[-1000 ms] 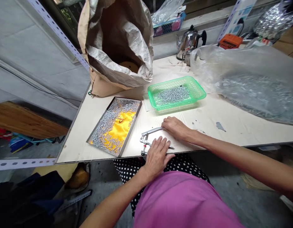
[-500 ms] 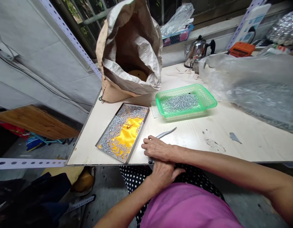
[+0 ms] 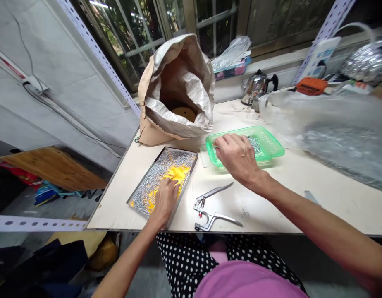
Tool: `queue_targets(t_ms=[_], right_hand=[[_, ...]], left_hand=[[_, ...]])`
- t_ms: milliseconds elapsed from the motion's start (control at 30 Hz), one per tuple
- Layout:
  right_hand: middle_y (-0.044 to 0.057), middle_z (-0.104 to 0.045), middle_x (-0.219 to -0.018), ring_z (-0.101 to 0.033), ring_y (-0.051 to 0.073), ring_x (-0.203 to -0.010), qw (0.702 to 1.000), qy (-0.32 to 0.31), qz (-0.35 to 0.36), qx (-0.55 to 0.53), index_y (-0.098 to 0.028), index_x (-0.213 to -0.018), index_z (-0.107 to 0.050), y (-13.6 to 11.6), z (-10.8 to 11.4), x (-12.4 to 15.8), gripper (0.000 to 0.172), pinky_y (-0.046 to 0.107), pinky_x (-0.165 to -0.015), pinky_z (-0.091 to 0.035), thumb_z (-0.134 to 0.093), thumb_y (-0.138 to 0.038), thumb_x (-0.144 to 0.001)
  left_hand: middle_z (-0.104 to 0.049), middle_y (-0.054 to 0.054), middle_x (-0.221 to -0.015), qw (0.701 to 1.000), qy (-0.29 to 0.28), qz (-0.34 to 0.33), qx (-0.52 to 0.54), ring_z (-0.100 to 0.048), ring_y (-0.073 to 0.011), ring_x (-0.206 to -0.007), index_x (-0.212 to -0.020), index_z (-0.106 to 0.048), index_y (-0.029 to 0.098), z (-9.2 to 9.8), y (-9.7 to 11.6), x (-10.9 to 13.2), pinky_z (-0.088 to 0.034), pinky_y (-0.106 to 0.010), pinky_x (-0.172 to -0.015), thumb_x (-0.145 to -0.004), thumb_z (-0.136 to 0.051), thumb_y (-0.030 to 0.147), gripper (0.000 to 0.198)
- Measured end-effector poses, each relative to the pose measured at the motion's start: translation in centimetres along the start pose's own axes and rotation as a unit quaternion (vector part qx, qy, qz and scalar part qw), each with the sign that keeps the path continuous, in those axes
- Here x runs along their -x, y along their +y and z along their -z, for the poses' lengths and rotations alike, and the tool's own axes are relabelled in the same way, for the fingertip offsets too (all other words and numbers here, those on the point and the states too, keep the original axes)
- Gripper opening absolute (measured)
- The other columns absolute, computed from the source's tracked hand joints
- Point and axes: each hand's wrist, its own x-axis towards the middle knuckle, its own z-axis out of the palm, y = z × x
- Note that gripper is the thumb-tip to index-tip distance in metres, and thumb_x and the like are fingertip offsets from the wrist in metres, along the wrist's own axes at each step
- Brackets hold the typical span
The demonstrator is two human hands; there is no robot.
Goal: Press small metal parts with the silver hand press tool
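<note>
We have our left hand (image 3: 166, 199) in the shallow tray (image 3: 182, 188), fingers down among small metal pieces (image 3: 150, 178) and a glossy yellow lining (image 3: 177, 172). Our right hand (image 3: 237, 156), fingers curled, hides part of the green basket (image 3: 274, 148). Between our arms, silver pliers (image 3: 223, 216) lie on the worktop (image 3: 271, 211), handles spread. Beyond the tray we see an open paper sack (image 3: 156, 134).

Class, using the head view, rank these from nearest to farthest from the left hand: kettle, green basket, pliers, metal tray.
From the left hand:
1. Metal tray: directly beneath it.
2. Pliers: just to its right.
3. Green basket: forward and right, beyond the pliers.
4. Kettle: at the back, near the window.
</note>
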Motion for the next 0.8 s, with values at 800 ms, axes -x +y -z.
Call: queue_targets(t_ms=[800], right_hand=[[0.004,-0.061,-0.096,-0.053,0.021,-0.085,0.959,-0.262,0.038,-0.100,-0.020,-0.092,-0.060,-3.2,-3.1,17.2,0.012,0.034,-0.073,-0.035,-0.058,-0.009,-0.088]], left_hand=[[-0.061,-0.011,-0.097,0.981,-0.175,-0.024,-0.075,-0.054,-0.0215,-0.091,-0.085,-0.063,0.014,-2.1,-1.1,-3.0,-0.039,-0.030,-0.079,-0.088,-0.038,0.010,0.026]])
